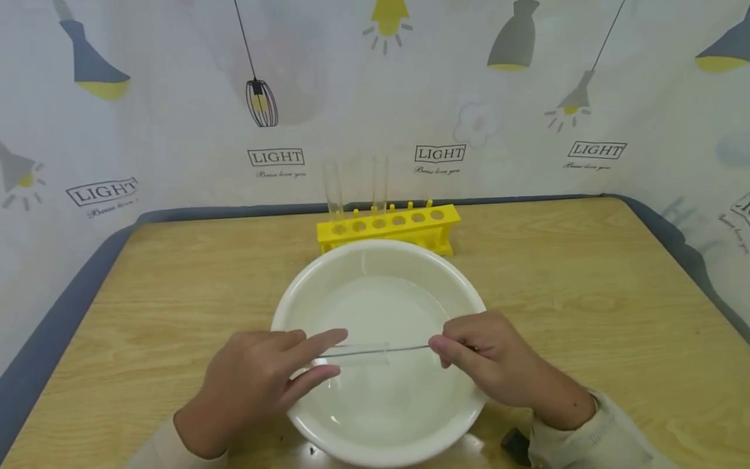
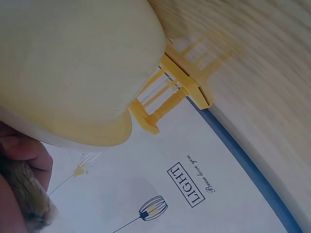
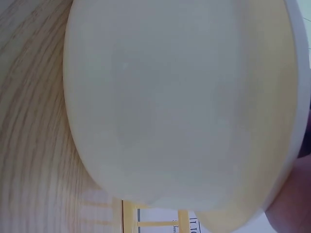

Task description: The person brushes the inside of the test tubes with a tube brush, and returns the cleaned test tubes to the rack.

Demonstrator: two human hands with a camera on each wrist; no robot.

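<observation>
White cloth (image 1: 375, 91) printed with lamps and LIGHT labels stands behind and along both sides of a wood-grained surface (image 1: 562, 280) in the head view. Near the far edge is a yellow rack (image 1: 410, 223) with a row of holes; one upright tube (image 1: 333, 189) and a second upright tube (image 1: 380, 185) rise from it. Just in front, a white basin (image 1: 282, 306) hides part of the rack and holds what looks like clear water. Above the basin, the left hand (image 1: 258, 368) has its grip pinching a clear tube (image 1: 369, 359), forefinger above and thumb below, its mouth toward the right hand (image 1: 492, 358). That hand's grip, fingers curled and thumb pressed on, pinches the twisted wire of a brush (image 1: 410, 348), which runs into the tube. Pale sleeves (image 1: 181, 449) cover both forearms. Beside the right one lies a dark object (image 1: 515, 446), too indistinct to name.

From the left wrist, the basin's outer wall fills the upper left, with the rack beyond it. Fingers at the lower left surround brown bristles (image 2: 29, 194), seemingly inside the tube.

From the right wrist, the basin's wall takes up most of the view, with part of the rack below. Only a sliver of the hand shows at the right edge; its grip cannot be read there.
</observation>
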